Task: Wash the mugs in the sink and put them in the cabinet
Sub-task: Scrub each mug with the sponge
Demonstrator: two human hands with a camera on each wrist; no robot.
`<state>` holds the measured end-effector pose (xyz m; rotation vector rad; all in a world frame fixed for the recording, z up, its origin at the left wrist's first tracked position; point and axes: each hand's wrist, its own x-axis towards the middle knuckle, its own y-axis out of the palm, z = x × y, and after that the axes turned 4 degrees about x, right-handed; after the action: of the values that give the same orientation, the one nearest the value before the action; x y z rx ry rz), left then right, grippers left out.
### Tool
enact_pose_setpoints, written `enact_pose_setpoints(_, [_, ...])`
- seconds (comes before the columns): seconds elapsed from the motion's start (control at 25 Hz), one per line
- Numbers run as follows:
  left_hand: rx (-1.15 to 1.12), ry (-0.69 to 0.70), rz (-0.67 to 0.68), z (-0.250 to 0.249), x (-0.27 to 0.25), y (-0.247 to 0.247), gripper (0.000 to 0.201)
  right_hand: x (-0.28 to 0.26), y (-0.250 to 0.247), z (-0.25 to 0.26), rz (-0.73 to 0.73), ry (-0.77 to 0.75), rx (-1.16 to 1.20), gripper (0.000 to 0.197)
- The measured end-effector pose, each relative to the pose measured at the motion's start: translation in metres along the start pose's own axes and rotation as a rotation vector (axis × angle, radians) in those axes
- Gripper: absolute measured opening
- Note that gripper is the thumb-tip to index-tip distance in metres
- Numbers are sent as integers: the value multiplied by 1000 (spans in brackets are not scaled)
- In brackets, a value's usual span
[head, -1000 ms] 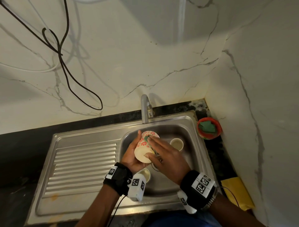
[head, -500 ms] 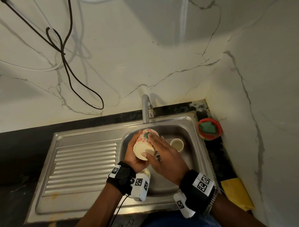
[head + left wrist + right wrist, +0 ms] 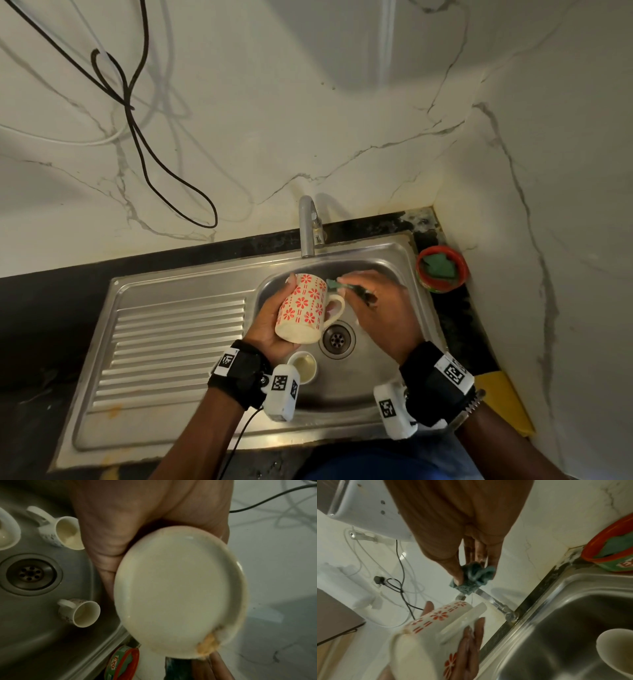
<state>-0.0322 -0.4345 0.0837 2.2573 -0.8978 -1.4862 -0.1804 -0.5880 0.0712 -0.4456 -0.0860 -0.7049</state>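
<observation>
mug [image 3: 302, 308] with red flowers sits tilted in the left hand [image 3: 270, 329] above the sink [image 3: 178, 329], base toward the person, handle to the right; the fingers are wrapped round its body. right hand [image 3: 380, 308] is just beside it, off the mug, pinching a green scrubber [image 3: 473, 580] between thumb and fingertips. two small cups [image 3: 68, 532] [image 3: 80, 613] lie in the basin near the drain [image 3: 336, 339]. a red tub [image 3: 442, 269] with a green pad stands on the counter in the corner
</observation>
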Motion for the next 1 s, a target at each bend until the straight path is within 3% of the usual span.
enact_pose_setpoints(0.08, [80,26,2,-1,-1,2,47,6,2,-11,-19,46,-4,18])
enact_pose_setpoints(0.36, [95,115,15,-4,7,-5,50,9,3,-8,268,343,234,11])
enact_pose_setpoints(0.44, [150,118,33,-5,7,-8,62,13,1,-4,290,410,277,14])
enact_pose_setpoints(0.56, [310,131,55,-9,7,-7,92,19,-1,0,279,398,151,16])
enact_pose_setpoints(0.68, [386,143,53,-12,8,-5,102,22,-4,6,324,386,37,29])
enact_pose_setpoints(0.84, [373,213,36,-8,9,3,85,19,7,9,168,267,-109,24])
enact_pose_setpoints(1.0, [328,353,21,7,12,14,61,21,16,2,-19,379,41,25])
